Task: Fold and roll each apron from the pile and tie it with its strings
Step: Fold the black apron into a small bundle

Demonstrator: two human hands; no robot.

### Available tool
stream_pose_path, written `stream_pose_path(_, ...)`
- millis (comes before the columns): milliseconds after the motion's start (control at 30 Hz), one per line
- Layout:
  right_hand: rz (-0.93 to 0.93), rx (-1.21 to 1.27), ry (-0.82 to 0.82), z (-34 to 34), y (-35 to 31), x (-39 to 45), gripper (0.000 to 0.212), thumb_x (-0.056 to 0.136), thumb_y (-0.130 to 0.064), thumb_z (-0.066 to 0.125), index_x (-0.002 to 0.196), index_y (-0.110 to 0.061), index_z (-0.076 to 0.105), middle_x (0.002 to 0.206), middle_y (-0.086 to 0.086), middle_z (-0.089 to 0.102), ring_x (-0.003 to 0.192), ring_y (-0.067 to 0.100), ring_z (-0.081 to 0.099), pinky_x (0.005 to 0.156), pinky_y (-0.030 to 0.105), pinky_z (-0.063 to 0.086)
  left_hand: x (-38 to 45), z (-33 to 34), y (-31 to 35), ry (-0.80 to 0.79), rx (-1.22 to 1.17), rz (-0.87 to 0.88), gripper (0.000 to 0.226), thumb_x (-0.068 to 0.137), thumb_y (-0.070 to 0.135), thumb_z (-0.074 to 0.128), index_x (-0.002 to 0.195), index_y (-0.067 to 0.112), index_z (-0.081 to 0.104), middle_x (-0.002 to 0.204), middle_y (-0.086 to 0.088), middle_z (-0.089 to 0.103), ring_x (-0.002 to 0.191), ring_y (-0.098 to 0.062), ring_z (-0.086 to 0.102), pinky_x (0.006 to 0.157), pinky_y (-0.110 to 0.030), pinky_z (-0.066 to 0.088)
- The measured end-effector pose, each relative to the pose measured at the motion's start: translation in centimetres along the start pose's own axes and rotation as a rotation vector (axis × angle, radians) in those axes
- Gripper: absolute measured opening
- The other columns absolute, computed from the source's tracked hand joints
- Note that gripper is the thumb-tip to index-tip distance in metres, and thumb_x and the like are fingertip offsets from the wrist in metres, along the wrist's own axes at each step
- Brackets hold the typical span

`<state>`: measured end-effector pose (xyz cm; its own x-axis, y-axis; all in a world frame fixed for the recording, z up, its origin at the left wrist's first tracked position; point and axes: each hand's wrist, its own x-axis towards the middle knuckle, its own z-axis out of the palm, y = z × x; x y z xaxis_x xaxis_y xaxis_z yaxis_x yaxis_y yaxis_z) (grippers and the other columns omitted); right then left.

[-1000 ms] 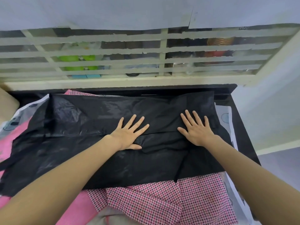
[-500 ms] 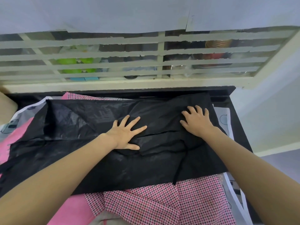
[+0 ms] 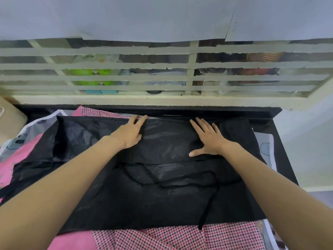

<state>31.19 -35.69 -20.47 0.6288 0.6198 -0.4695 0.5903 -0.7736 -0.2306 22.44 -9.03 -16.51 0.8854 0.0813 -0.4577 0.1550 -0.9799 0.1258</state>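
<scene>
I am pressing both my hands flat on the black apron (image 3: 162,201), which is lying spread across the pile on the black table (image 3: 281,159) in front of me. My left hand (image 3: 130,133) is resting on the far part of the apron with its fingers straight and close together, the fingertips reaching the apron's far edge near the back of the table. My right hand (image 3: 207,141) is lying a little to the right of it, palm down, fingers straight and slightly spread, thumb sticking out toward my left; neither hand is curling round anything. Between and under my hands the black fabric is looking smooth and a bit shiny, and a fold line is running across just on my side of the right thumb. The apron's black strings (image 3: 180,185) are trailing loosely over the nearer half of the apron, one of them hanging down to the near edge. Under the black apron I am seeing a pink checked apron (image 3: 180,239) sticking out at the near side and again at the far left corner, a plain pink cloth (image 3: 19,156) at my left, and a white printed cloth (image 3: 266,147) showing at the right edge. Behind the table a pale barred window frame (image 3: 162,101) is standing, with blurred coloured items behind the glass.
</scene>
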Motion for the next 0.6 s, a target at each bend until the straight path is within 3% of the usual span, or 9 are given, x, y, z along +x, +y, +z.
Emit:
stream_pose_path(100,-0.018,0.017,0.038,0.4,0.9,0.1,0.119,0.072,-0.072,0.056,0.148,-0.018,-0.018,0.157,0.000,-0.018,0.144,0.017,-0.018,0.116,0.044,-0.008,0.7,-0.3,-0.7,0.062,-0.146,-0.033,0.051,0.098,0.018,0.044,0.146,0.017,0.026,0.146,-0.013,0.027,0.112,-0.037,0.053,0.097,-0.039,0.042)
stream_pose_path(167,-0.017,0.003,0.088,0.2,0.6,0.2,0.113,0.076,-0.071,0.053,0.150,-0.017,-0.013,0.159,0.002,-0.008,0.146,0.019,-0.009,0.117,0.045,-0.005,0.7,-0.5,-0.9,0.151,-0.091,-0.051,0.041,0.099,0.021,0.043,0.138,0.013,0.036,0.135,-0.014,0.037,0.100,-0.037,0.058,0.087,-0.042,0.047)
stream_pose_path(267,-0.080,-0.056,0.232,-1.1,-1.2,0.6,0.098,0.084,-0.066,0.046,0.151,-0.013,-0.002,0.154,0.008,0.018,0.143,0.024,0.014,0.117,0.042,0.002,0.7,-0.6,0.1,0.256,0.052,0.002,0.039,0.098,0.026,0.045,0.134,0.012,0.041,0.133,-0.011,0.038,0.097,-0.035,0.059,0.076,-0.042,0.049)
stream_pose_path(400,-0.221,0.005,0.205,-3.0,-5.8,2.7,0.083,0.092,-0.044,0.053,0.151,-0.013,0.004,0.154,0.008,0.022,0.142,0.023,0.020,0.117,0.038,0.007,1.2,-0.9,2.2,0.268,0.098,0.074,0.033,0.096,0.028,0.049,0.125,0.011,0.049,0.129,-0.005,0.041,0.094,-0.032,0.059,0.070,-0.039,0.046)
stream_pose_path(500,-0.237,0.033,0.279,-3.7,-7.8,4.2,0.059,0.093,-0.027,0.055,0.145,-0.014,0.031,0.140,0.007,0.042,0.130,0.024,0.034,0.111,0.035,0.019,1.2,-1.5,2.8,0.302,0.026,0.082,0.020,0.096,0.025,0.050,0.108,0.010,0.054,0.112,-0.006,0.053,0.087,-0.028,0.061,0.075,-0.036,0.043)
stream_pose_path(600,-0.206,0.083,0.381,-4.7,-8.4,4.8,0.028,0.095,-0.023,0.050,0.122,-0.017,0.059,0.119,0.002,0.059,0.115,0.022,0.045,0.098,0.034,0.028,0.6,-2.2,2.2,0.243,-0.172,0.101,0.009,0.097,0.021,0.049,0.093,0.013,0.048,0.078,-0.001,0.062,0.060,-0.014,0.063,0.067,-0.029,0.044)
